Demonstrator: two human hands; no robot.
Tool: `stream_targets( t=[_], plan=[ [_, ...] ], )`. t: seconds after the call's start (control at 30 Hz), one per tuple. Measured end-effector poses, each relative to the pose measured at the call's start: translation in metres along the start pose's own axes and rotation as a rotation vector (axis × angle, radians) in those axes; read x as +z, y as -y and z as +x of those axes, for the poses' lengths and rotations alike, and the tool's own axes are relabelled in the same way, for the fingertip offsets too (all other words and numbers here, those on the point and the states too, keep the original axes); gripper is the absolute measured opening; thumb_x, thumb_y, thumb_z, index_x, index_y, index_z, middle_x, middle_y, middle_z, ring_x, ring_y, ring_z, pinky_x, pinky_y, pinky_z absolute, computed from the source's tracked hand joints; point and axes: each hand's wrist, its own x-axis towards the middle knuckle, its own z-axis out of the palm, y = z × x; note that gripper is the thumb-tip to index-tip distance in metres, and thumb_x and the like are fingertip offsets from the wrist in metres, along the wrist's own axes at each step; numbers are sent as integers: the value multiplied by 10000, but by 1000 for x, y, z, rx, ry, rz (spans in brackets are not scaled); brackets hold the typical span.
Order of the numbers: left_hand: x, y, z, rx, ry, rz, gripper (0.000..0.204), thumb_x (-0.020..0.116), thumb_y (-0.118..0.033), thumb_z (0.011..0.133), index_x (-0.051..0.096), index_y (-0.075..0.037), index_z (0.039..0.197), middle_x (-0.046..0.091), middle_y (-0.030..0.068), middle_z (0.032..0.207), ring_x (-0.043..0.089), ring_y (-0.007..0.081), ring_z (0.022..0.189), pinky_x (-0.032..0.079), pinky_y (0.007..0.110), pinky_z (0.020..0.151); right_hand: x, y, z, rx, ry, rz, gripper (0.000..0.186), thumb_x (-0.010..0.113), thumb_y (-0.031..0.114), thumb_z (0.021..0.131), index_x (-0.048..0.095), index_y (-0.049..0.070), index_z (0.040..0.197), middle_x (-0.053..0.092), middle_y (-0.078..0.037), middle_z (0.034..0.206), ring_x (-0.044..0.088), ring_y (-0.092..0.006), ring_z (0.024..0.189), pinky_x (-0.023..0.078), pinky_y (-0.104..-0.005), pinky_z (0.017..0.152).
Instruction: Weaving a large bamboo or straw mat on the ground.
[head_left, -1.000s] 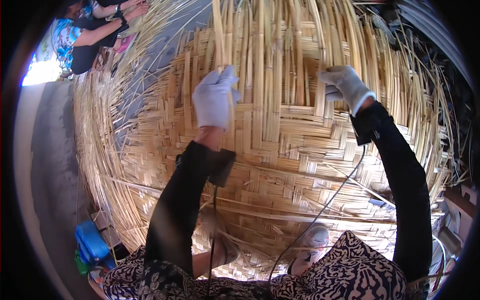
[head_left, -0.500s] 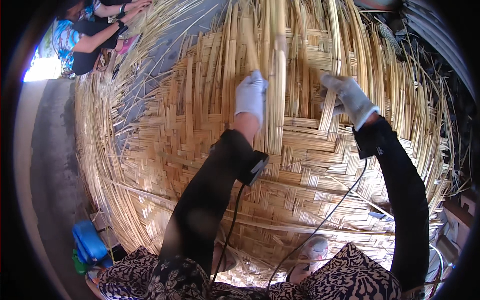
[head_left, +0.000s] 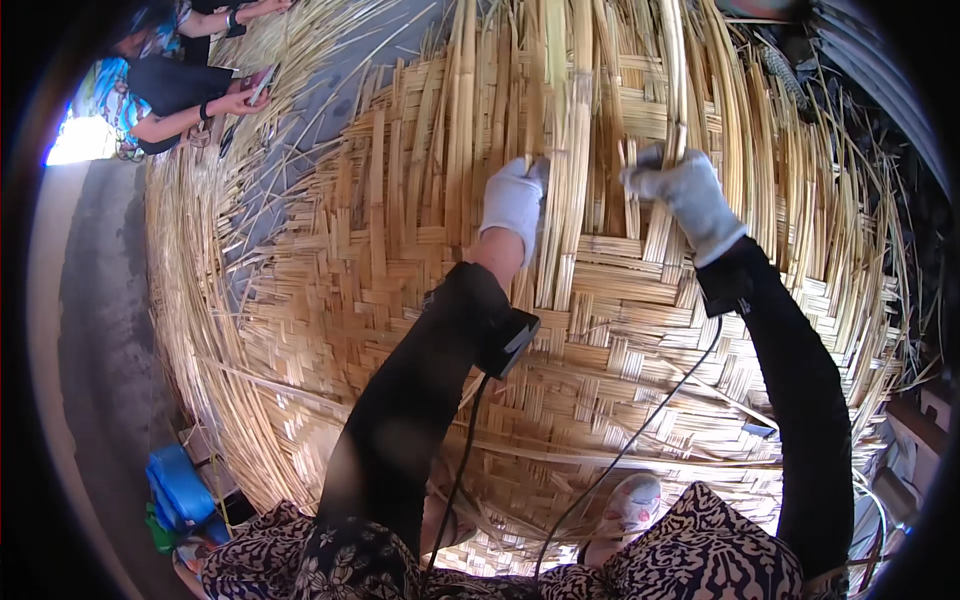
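Head cam: the woven mat (head_left: 560, 390) takes up the middle, its far edge at 12 o'clock running out of frame along with the unwoven strips.

Left hand (head_left: 513, 200), white glove, is just past 12, right up against a bundle of strips (head_left: 562, 140). Its fingers are curled away and the tips hidden, so honestly can't tell if it's actually gripping anything. Right hand (head_left: 690, 195), gloved too, sits around 2 with fingers wrapped on a tall pale strip (head_left: 676, 80); the palm is out of sight.

Near 10 there's another person (head_left: 165, 90), head mostly lost to the dark lens rim, holding something flat I can't make out. The blue thing (head_left: 180, 485) at 8 is partly covered, dunno what it is. The foot (head_left: 635, 500) at 5 is half under the patterned cloth (head_left: 710, 545).
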Motion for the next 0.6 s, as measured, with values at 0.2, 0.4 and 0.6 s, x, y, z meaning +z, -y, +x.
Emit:
stream_targets(
  t=[0.2, 0.4, 0.6],
  plan=[
    [14, -6, -7, 177, 446, 548, 216, 623, -223, 781, 642, -24, 863, 633, 86, 707, 585, 173, 606, 463, 290, 569, -20, -10, -1, -354, 204, 300, 172, 645, 117, 765, 633, 8, 898, 624, -59, 873, 561, -135, 829, 452, -279, 778],
    [3, -18, -3, 329, 381, 1163, 535, 563, -526, 733, 630, 5, 727, 596, 227, 720, 585, 385, 709, 469, 439, 664, -1, -9, -39, -341, -376, 804, 234, 611, 137, 805, 609, 54, 1024, 614, -49, 905, 576, -141, 818, 487, -277, 717],
    [9, -54, -27, 617, -186, 921, 232, 491, -83, 815, 577, -30, 1024, 616, 136, 913, 599, 154, 781, 472, 274, 692, -27, -49, -83, -199, -654, 497, 188, 568, 3, 804, 614, 5, 986, 620, -85, 915, 597, -139, 805, 539, -263, 667]
  ],
)
